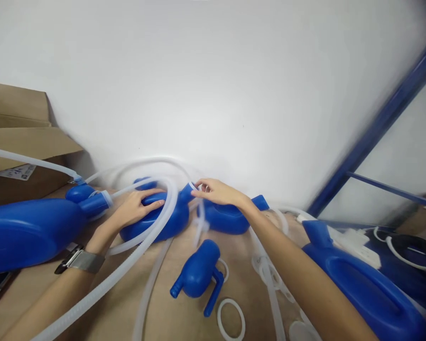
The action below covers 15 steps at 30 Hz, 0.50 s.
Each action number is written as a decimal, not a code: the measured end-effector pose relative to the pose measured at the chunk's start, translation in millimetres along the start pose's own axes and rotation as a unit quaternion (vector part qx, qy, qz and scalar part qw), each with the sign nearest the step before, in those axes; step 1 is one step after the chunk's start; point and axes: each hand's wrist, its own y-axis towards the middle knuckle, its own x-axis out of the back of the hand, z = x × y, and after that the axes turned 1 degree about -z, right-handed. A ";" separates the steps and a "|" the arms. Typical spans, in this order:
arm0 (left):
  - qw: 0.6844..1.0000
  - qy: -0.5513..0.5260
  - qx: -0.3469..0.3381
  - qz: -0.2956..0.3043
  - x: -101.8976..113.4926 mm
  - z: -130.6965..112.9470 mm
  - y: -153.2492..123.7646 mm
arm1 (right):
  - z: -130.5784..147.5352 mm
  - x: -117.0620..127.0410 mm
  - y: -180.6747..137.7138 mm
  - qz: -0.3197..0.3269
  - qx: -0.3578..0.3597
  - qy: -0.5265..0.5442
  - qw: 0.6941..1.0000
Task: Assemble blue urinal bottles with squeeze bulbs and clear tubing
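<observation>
A blue urinal bottle [177, 220] lies on the brown surface close to the wall, its neck pointing up to the right. My left hand [137, 207] is closed over the bottle's handle and upper side, with a metal-band watch on that wrist. At the mouth of the neck is a thin white ring [192, 186]. The thumb and fingers of my right hand [213, 190] pinch at this ring on the rim. A translucent corrugated hose [163, 215] curves in front of the bottle. Below, a blue funnel-shaped cap [199, 272] with a side arm lies loose.
More blue bottles lie at left [28, 232], behind my right forearm [227, 220] and at right [369, 284]. Loose white rings [231, 319] and hoses are scattered on the brown surface [184, 322]. An open carton [28, 142] stands left; a blue metal frame [376, 128] slants at right.
</observation>
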 end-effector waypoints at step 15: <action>1.000 -0.012 -0.009 0.001 3.0 -2.5 -0.6 | -8.3 -41.6 27.5 -0.060 0.063 -0.021 0.996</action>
